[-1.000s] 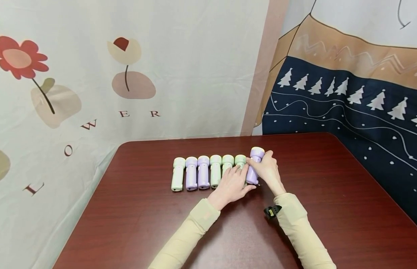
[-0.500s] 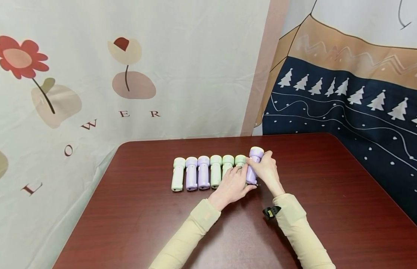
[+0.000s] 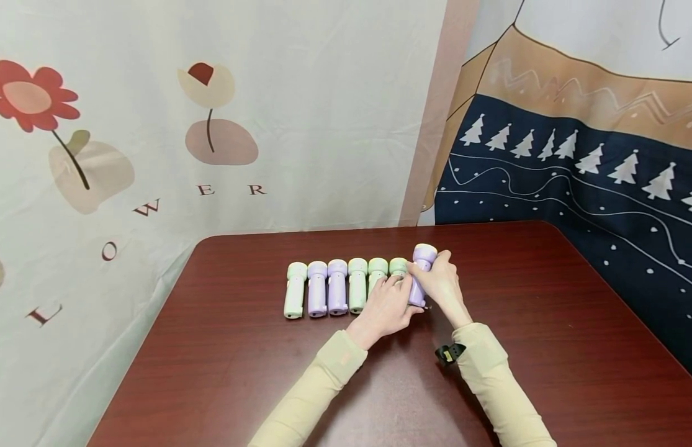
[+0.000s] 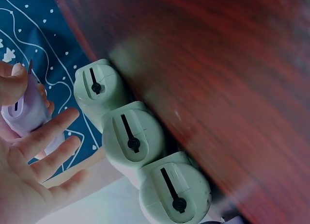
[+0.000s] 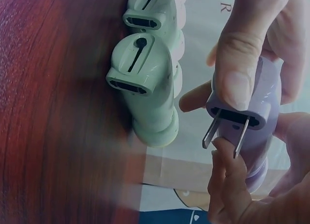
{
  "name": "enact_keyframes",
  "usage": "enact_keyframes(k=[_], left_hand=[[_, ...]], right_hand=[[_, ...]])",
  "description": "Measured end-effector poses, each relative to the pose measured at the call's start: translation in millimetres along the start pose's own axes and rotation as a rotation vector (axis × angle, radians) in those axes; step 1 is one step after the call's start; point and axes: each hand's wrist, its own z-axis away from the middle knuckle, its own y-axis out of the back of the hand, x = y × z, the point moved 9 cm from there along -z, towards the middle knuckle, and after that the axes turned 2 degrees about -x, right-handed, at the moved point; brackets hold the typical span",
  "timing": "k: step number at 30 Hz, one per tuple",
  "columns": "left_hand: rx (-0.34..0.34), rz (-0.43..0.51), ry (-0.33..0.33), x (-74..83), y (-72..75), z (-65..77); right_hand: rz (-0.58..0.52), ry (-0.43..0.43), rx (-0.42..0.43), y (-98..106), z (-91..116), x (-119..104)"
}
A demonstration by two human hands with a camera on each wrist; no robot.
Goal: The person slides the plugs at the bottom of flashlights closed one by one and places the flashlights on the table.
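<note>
Both hands are at a purple flashlight (image 3: 417, 293) at the right end of a row. My right hand (image 3: 443, 284) grips it near its head. My left hand (image 3: 383, 309) reaches over the neighbouring green flashlights, its thumb pressed on the purple flashlight's base, as the right wrist view shows. Two metal plug prongs (image 5: 209, 132) stick out of that base. In the left wrist view the other left fingers (image 4: 60, 156) stretch out beside the green flashlights (image 4: 133, 139). The left hand hides the lower parts of the nearest green ones in the head view.
Further left in the row lie a pale green flashlight (image 3: 295, 298), two purple flashlights (image 3: 318, 295) and another green flashlight (image 3: 357, 292). All rest on a dark red wooden table (image 3: 228, 360). Printed curtains hang behind the table's far edge, and a black strap (image 3: 450, 353) hangs by the right cuff.
The purple flashlight and the right hand have shifted very slightly left. The left thumb stays at the base, and the rest of the row has not moved.
</note>
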Motion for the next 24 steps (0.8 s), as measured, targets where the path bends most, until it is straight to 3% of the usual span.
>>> enact_keyframes(k=[24], left_hand=[[0.014,-0.038,-0.017,6.2,0.8,0.9]], right_hand=[[0.021,-0.027,-0.024,-6.2,-1.9,5.3]])
